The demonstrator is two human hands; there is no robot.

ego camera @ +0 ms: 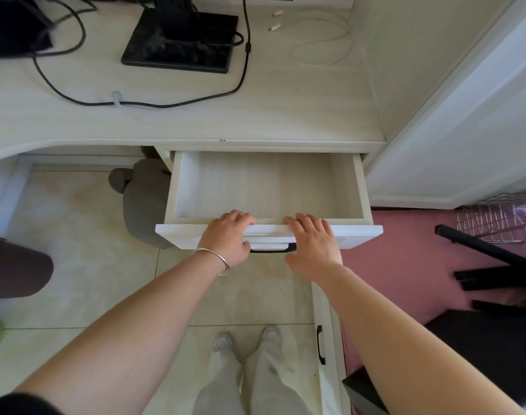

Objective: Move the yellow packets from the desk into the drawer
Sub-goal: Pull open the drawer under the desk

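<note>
The white drawer [350, 187] under the desk [196, 124] is pulled out, and its inside is bare. My left hand [229, 239], with a silver bangle on the wrist, grips the drawer's front panel [360, 235]: the fingers curl over its top edge and the thumb sits below, beside the black handle [273, 250]. My right hand [312, 247] rests on the same panel just right of the handle, fingers laid fairly straight over the top edge. No yellow packet shows anywhere in this view.
On the desk stand a black monitor base [181, 43], black cables [142, 103] and a white cable [321, 46]. A grey cushioned seat [142, 202] sits left of the drawer. A lower cabinet door [327, 324] stands open below. Black furniture legs [480, 250] lie on the pink floor.
</note>
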